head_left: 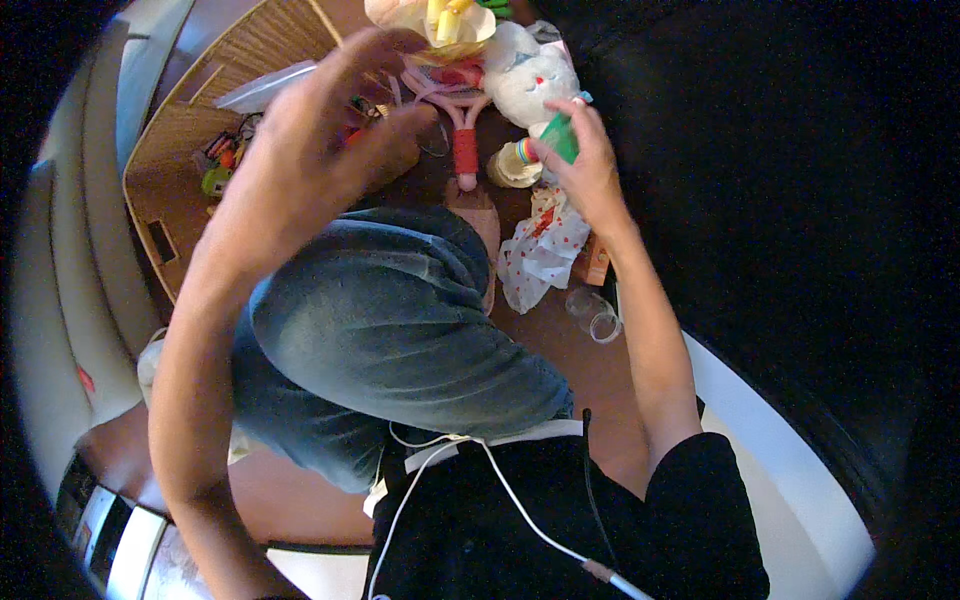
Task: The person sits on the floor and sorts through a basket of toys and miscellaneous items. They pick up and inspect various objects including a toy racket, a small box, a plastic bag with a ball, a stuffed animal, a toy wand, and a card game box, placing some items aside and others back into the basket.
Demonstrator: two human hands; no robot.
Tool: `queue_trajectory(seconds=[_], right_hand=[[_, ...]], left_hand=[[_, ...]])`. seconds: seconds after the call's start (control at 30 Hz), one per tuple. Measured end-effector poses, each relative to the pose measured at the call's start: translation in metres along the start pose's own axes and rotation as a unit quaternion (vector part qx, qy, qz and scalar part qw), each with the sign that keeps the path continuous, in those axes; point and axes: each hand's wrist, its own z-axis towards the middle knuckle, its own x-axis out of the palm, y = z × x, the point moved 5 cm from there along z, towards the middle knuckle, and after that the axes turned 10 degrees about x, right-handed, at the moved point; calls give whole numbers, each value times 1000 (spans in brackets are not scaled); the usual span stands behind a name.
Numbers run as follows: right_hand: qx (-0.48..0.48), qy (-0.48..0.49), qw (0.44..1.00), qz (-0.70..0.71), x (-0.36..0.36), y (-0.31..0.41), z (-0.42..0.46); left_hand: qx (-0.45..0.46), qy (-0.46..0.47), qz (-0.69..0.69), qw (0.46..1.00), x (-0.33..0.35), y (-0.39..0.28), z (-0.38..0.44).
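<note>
My right hand [589, 161] grips a green object [560, 138], whose exact kind I cannot tell, beside a white plush toy [531, 82]. Close to its thumb are a small rainbow-striped item [525, 151] and a cream-coloured round container [514, 166]. My left hand [337, 135], blurred, is raised over the wooden box with its fingers apart and nothing visible in them. Between the hands lies a pink toy racket with a red grip [466, 151]. Beyond it, yellow pieces [448, 22] rest on a pale dish-like thing [480, 24].
A wooden box [180, 135] with small toys stands at the left, near a grey sofa [97, 225]. On the floor at the right lie a heart-patterned plastic bag [534, 259], an orange box [594, 262] and a clear plastic cup [594, 315]. My bent knee is below the hands.
</note>
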Motion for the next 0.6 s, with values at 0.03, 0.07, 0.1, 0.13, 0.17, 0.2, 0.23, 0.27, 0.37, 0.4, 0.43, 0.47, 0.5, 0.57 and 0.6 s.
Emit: queue_trajectory(seconds=[0.03, 0.07, 0.1, 0.13, 0.17, 0.2, 0.23, 0.27, 0.37, 0.4, 0.43, 0.47, 0.5, 0.57, 0.6], right_hand=[[9, 13, 1000, -23, 11, -12, -5], [17, 13, 999, -27, 18, -21, -11], [17, -7, 1000, -20, 17, -29, -20], [-2, -3, 999, -41, 23, -35, -22], [-23, -16, 994, -105, 28, -40, -26], [-43, -26, 984, -169, 34, -36, -30], [-63, -35, 970, -233, 39, -34, -33], [-35, -4, 969, -245, 41, -37, -36], [-41, 0, 975, -216, 32, -22, -43], [-26, 2, 981, -191, 29, -22, -42], [-18, 2, 991, -132, 26, -26, -41], [-10, 2, 997, -73, 24, -30, -39], [-1, 1, 1000, -16, 20, -34, -38], [47, 1, 997, 67, 18, -47, -44], [81, 4, 990, 117, 18, -59, -50]], left_hand=[[25, -32, 8, 999, -8, 2, 2], [-3, -37, -17, 999, -10, 5, 5], [-16, -40, -24, 999, -10, -12, 10], [-20, -50, -22, 998, -14, -18, 15], [-23, -60, -20, 998, -16, -25, 21], [-36, -57, -19, 998, -16, -30, 25], [-49, -54, -19, 997, -17, -33, 30], [-70, -36, -18, 997, -17, -41, 33], [-72, -33, 49, 996, -8, -55, 29], [-67, -38, 51, 996, -10, -53, 28], [-61, -43, 54, 996, -11, -53, 27], [-60, -46, 23, 997, -16, -37, 26], [-52, -48, 11, 997, -17, -35, 28], [-39, -53, -16, 998, -20, -27, 27], [-49, -58, -5, 997, -16, -41, 28]])
